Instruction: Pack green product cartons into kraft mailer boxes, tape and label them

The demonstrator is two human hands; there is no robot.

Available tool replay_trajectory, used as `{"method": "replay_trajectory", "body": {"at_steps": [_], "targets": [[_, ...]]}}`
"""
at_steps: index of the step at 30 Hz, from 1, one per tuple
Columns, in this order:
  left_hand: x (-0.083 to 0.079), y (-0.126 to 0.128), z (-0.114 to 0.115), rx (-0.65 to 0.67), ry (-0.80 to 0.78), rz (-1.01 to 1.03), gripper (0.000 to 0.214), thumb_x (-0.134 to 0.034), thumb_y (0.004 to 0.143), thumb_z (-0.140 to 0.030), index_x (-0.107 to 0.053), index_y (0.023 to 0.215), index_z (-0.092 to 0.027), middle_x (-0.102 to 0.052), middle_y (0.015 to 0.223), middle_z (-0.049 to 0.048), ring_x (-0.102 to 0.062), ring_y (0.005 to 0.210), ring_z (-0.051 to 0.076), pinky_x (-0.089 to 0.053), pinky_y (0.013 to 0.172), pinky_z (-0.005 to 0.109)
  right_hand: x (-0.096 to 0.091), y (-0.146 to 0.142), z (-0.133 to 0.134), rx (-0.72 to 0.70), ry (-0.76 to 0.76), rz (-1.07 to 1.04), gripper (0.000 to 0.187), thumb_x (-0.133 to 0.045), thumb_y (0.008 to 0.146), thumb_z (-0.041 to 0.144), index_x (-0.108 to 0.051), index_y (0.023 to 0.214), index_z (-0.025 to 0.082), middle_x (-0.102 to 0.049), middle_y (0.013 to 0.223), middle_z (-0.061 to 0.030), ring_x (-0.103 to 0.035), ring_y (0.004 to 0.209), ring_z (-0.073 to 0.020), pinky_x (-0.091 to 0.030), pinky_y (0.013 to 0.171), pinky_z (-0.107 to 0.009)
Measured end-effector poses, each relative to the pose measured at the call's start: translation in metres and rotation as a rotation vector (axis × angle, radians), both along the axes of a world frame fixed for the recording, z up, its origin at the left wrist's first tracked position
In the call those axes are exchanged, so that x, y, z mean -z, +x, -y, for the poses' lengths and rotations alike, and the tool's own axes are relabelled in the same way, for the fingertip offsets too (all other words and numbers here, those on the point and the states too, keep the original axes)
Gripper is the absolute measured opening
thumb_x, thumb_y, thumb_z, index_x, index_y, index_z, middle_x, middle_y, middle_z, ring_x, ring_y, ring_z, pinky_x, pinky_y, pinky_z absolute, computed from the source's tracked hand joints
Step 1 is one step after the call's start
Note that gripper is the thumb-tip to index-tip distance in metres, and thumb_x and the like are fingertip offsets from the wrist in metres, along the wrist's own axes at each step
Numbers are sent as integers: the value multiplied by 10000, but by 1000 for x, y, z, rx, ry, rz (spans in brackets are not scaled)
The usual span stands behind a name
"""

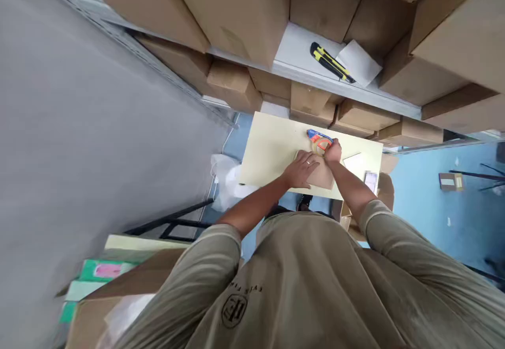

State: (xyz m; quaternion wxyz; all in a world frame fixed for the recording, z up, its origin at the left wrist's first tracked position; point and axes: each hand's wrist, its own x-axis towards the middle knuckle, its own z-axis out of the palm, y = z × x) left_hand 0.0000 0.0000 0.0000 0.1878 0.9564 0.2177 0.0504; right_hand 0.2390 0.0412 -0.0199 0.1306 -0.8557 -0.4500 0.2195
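Observation:
On the pale yellow table lies a small brown cardboard box. My left hand rests on the box's left side, fingers stretched out and a ring on one of them. In my right hand, closed at the box's far edge, is the handle of a blue and orange tape dispenser. A roll of tape shows within the dispenser, close to the box. The underside of my right hand's grip is hidden.
A white paper and a phone lie on the table's right. Beyond it, a shelf holds cardboard boxes and a yellow-black utility knife. A grey wall stands left; white plastic bags sit beside the table.

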Motion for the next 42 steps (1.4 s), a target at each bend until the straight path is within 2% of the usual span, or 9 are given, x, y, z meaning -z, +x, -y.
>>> {"method": "replay_trajectory", "body": {"at_steps": [4, 8, 15, 19, 24, 31, 35, 39, 42], "targets": [[11, 12, -18, 42, -20, -102, 1384, -1068, 548, -469, -473, 1742, -103, -368, 1825, 331, -333, 1671, 554, -114, 1386, 658, -3, 13, -4, -38, -18, 4, 260, -513, 1066, 184, -655, 1283, 202, -780, 1194, -116, -671, 1001, -246, -521, 872, -301], [18, 6, -23, 67, -23, -98, 1310, -988, 589, -465, -485, 1741, -97, -423, 1792, 322, -391, 1615, 563, -164, 1368, 657, -4, 39, -4, -130, -73, 33, 232, -545, 1071, 193, -668, 1266, 221, -778, 1189, -112, -662, 980, -246, -517, 862, -307], [30, -4, -24, 248, -33, -81, 1261, -907, 626, -478, -484, 1752, -101, -517, 1729, 309, -436, 1588, 550, -145, 1379, 669, -10, 79, 0, -247, -185, 71, 279, -565, 1050, 129, -687, 1286, 213, -785, 1235, -133, -667, 964, -269, -509, 870, -332], [31, 0, -24, 239, -26, -113, 1295, -927, 634, -509, -456, 1776, -121, -450, 1791, 294, -376, 1635, 554, -116, 1388, 666, -12, 79, 8, -249, -226, 78, 307, -556, 1034, 82, -664, 1296, 200, -772, 1252, -156, -666, 963, -272, -511, 876, -342], [26, 20, -19, 264, -24, -119, 1351, -947, 643, -615, -426, 1788, -124, -349, 1854, 297, -298, 1680, 562, -111, 1375, 674, -8, 69, 16, -211, -181, 69, 319, -497, 1042, 71, -632, 1303, 196, -743, 1248, -168, -665, 988, -284, -544, 885, -364], [25, 34, -13, 247, -57, -86, 1360, -955, 589, -517, -440, 1799, -168, -481, 1757, 291, -461, 1513, 541, -208, 1311, 645, -5, 81, 20, -311, -150, 92, 417, -536, 993, 57, -633, 1370, 206, -729, 1277, -167, -675, 974, -287, -586, 895, -390], [26, 27, -12, 255, -53, -81, 1349, -939, 605, -520, -429, 1805, -172, -494, 1738, 294, -457, 1510, 539, -222, 1296, 641, -8, 103, 21, -313, -167, 128, 428, -606, 966, 59, -643, 1361, 220, -744, 1271, -166, -700, 996, -293, -584, 906, -389], [25, 21, -11, 232, -63, -100, 1336, -930, 619, -511, -423, 1806, -170, -487, 1736, 301, -458, 1500, 543, -245, 1271, 637, -19, 139, 29, -247, -237, 211, 497, -778, 898, 128, -643, 1370, 212, -746, 1271, -160, -726, 1027, -299, -575, 894, -366], [25, 16, -9, 205, -75, -117, 1307, -921, 633, -511, -435, 1799, -178, -473, 1747, 290, -440, 1507, 548, -228, 1277, 637, -30, 165, 45, -232, -252, 257, 498, -766, 922, 126, -653, 1398, 215, -740, 1299, -155, -740, 1030, -301, -556, 881, -351]]}}
